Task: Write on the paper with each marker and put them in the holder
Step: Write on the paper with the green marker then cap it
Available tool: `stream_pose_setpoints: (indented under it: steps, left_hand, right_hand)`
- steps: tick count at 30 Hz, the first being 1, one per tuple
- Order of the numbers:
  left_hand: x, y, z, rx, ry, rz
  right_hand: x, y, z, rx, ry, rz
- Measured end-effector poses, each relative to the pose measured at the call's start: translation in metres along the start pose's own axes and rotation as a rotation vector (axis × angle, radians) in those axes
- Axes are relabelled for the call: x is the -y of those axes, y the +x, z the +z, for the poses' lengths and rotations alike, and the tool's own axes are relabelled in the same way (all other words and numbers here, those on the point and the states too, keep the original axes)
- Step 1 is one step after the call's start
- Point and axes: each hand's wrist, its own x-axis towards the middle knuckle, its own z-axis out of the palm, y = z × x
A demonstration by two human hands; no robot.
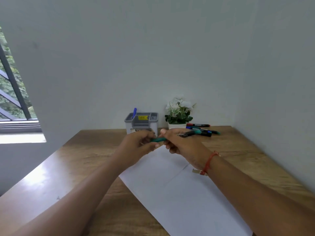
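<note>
Both hands meet above the far end of the white paper (179, 189). Between them is a green marker (157, 140), held level. My left hand (139, 142) grips its left end and my right hand (179, 142) grips its right end; most of the marker is hidden by the fingers. Behind the hands stands the grey holder (142, 122) with a blue marker (134, 112) sticking up from its left compartment. Several more markers (201, 130) lie in a loose pile on the table at the back right.
A small white pot of white flowers (179, 114) stands right of the holder against the wall. The wooden table (88, 150) fills the corner, with walls behind and to the right. A window is at the far left.
</note>
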Motion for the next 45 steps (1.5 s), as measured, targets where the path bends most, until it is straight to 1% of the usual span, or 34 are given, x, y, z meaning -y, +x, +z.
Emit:
stream_pose_setpoints:
  steps: [2, 7, 14, 18, 21, 24, 26, 27, 29, 30, 31, 32, 35, 38, 40, 45]
  left_hand:
    - [-0.003, -0.001, 0.002, 0.029, -0.005, 0.018]
    - [-0.005, -0.002, 0.003, 0.079, -0.126, -0.032]
    - [-0.005, -0.003, 0.000, 0.115, -0.363, -0.168]
    - [0.000, -0.002, -0.009, 0.117, -0.369, -0.205]
    - [0.006, -0.001, -0.020, 0.160, -0.357, -0.231]
    - [0.014, -0.001, -0.033, 0.131, -0.360, -0.250]
    - [0.020, -0.001, -0.041, 0.087, -0.312, -0.269]
    - [0.024, 0.000, -0.045, 0.082, -0.275, -0.291]
    - [0.032, -0.001, -0.050, 0.109, -0.182, -0.346]
    - [0.035, -0.001, -0.052, 0.134, -0.130, -0.370]
    - [0.035, -0.002, -0.053, 0.164, -0.084, -0.387]
    - [0.035, -0.003, -0.053, 0.196, -0.050, -0.400]
    - [0.031, -0.005, -0.053, 0.284, -0.006, -0.448]
    - [0.034, -0.004, -0.053, 0.328, 0.034, -0.476]
    - [0.038, -0.003, -0.053, 0.325, 0.028, -0.476]
    - [0.040, -0.003, -0.057, 0.312, -0.165, -0.472]
  right_hand:
    - [-0.001, -0.002, 0.006, 0.004, -0.090, -0.001]
    - [-0.002, -0.004, 0.010, -0.034, -0.108, -0.047]
    - [0.000, -0.007, 0.012, 0.007, 0.003, 0.003]
    - [0.001, -0.009, 0.018, 0.053, 0.122, 0.064]
    - [0.006, -0.013, 0.023, 0.077, 0.127, 0.061]
    - [0.008, -0.013, 0.020, 0.049, 0.106, 0.016]
    - [0.003, -0.013, 0.017, 0.039, -0.001, -0.048]
    - [-0.001, -0.013, 0.016, 0.062, -0.121, -0.106]
    - [-0.014, -0.013, 0.016, 0.146, -0.472, -0.257]
    - [-0.018, -0.013, 0.017, 0.194, -0.648, -0.300]
    - [-0.022, -0.012, 0.018, 0.226, -0.777, -0.325]
    - [-0.024, -0.010, 0.019, 0.256, -0.839, -0.342]
    - [-0.025, -0.012, 0.020, 0.336, -0.922, -0.343]
    - [-0.022, -0.016, 0.020, 0.342, -0.985, -0.338]
    - [-0.022, -0.017, 0.021, 0.337, -0.981, -0.329]
    - [-0.023, -0.014, 0.022, 0.350, -0.979, -0.286]
